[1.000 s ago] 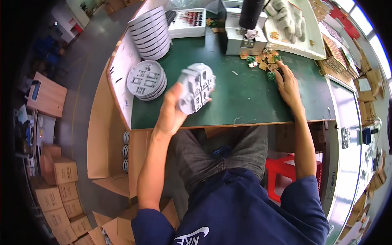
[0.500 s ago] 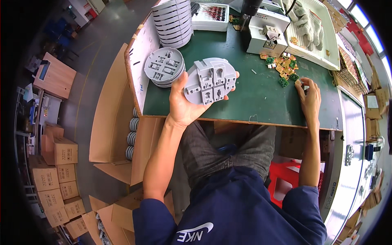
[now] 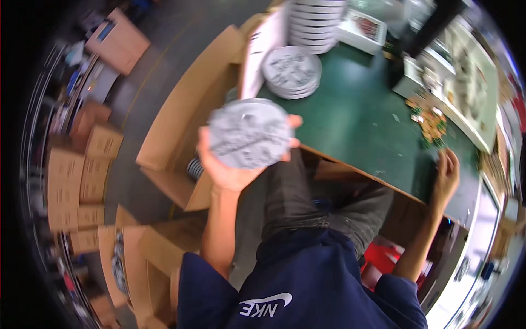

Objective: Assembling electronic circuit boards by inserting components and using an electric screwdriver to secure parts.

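A round grey plastic housing (image 3: 251, 134) rests in my left hand (image 3: 226, 174), whose fingers and thumb wrap round its rim. Its flatter, patterned face shows, though motion blurs the detail. The housing is held out past the table's left front edge, over the side of a cardboard box. My right hand (image 3: 446, 181) is low over the right part of the green table (image 3: 350, 115), just nearer than a heap of small brass-coloured and green parts (image 3: 431, 123). Its fingers are bent and smeared, and anything between them cannot be made out.
Similar grey discs lie in a low stack (image 3: 292, 71) beside a tall stack (image 3: 315, 27). A white box (image 3: 361, 32), a white fixture (image 3: 411, 79) and a tray with gloves (image 3: 482, 104) stand farther back. An open cardboard box (image 3: 181, 109) adjoins the table's left side.
My left hand has moved left and nearer with the housing, turning it from its raised-block side to a flatter face. My right hand has stayed near the small parts. The whole view has swung.
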Available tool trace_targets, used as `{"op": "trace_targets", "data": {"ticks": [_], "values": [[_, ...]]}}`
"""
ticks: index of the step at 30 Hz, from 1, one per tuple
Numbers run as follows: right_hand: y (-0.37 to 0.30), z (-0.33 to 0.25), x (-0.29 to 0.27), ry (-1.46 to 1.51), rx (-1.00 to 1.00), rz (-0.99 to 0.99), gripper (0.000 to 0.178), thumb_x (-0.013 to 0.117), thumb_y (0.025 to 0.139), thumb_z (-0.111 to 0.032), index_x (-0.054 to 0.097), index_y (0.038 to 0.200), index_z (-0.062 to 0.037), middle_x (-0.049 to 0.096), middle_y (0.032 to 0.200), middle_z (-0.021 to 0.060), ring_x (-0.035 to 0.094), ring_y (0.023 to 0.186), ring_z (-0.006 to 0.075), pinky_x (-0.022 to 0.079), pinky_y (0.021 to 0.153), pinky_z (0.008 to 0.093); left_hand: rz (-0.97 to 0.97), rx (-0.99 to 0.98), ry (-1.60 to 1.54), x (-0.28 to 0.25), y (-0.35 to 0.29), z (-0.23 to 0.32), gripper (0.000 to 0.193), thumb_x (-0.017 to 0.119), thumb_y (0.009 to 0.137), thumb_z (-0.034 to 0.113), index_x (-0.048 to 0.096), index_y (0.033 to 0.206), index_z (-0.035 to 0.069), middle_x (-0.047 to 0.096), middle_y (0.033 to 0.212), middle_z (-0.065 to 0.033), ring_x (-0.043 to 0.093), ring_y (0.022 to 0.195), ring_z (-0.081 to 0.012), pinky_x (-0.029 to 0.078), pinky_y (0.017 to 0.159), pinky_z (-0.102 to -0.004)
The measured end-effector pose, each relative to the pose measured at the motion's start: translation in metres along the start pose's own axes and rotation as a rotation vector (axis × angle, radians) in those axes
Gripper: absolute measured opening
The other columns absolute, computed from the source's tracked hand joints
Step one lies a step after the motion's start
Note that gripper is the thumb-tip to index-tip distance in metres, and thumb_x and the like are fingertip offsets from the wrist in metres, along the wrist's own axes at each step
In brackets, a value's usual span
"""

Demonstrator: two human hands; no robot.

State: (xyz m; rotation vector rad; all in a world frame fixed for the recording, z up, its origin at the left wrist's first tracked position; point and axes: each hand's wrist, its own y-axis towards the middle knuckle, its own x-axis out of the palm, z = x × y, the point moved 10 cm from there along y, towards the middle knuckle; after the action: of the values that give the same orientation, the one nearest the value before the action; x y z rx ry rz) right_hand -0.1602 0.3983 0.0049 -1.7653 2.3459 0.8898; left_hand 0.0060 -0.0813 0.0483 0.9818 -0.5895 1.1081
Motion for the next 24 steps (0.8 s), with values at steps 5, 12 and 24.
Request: {"op": "trace_targets", "data": {"ticks": [5,12,24], "values": [[-0.001,-0.006,-0.007,0.081,0.051,-0.081,0.037,0.063,0.103,-0.028,0.063,0.131,-0.0027,0.07,0.113,0.0083,0.061,0.094,0.013,0.047,0.084,0.0256,0.518,0.838,-0.28,-0.085,-0.26,0.144,0.075,0.061,0.094,0.046,0.039,0.152,0.004,0.042,0.148,-0.0287,0.044,0.132,-0.0467,0.043,0.107,-0.06],[0.006,0.012,0.008,0.037,0.055,-0.142,0.039,0.064,0.103,-0.028,0.062,0.132,-0.0021,0.069,0.114,0.0075,0.061,0.098,0.0122,0.046,0.084,0.0251,1.323,1.853,0.062,-0.042,-0.788,0.178,0.061,0.052,0.091,0.036,0.051,0.133,-0.007,0.053,0.14,-0.0266,0.049,0.13,-0.0486,0.042,0.103,-0.0747],[-0.003,-0.011,0.015,-0.025,0.109,-0.092,0.039,0.064,0.103,-0.025,0.062,0.135,-0.0031,0.068,0.112,0.0053,0.059,0.097,0.0101,0.045,0.087,0.0236,1.395,1.051,1.1,-0.006,-0.373,0.229,0.059,0.043,0.109,0.03,0.029,0.154,-0.005,0.036,0.156,-0.0232,0.039,0.144,-0.0321,0.032,0.123,-0.0435]]}}
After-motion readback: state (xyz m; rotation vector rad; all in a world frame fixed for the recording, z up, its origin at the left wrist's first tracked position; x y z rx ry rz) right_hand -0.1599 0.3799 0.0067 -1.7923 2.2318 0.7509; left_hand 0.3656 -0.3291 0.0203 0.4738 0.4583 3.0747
